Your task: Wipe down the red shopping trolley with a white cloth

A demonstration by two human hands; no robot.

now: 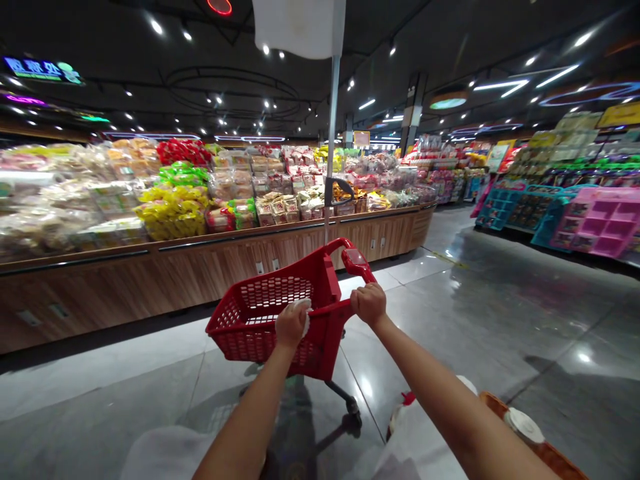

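The left hand [291, 327] and right hand [369, 303] close firmly around a red shopping cart handle [331, 309], keeping it steady, with a white tissue [305, 313] pressed under the left.

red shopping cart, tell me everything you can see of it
The red shopping cart is a small trolley: a basket of perforated, plastic-looking red mesh on a dark frame, with a caster wheel below. A red handle curves up at its far side. The left hand holds the basket's rim, with a white scrap under the fingers; the right hand grips a red bar near the handle. It stands on polished grey floor tiles.
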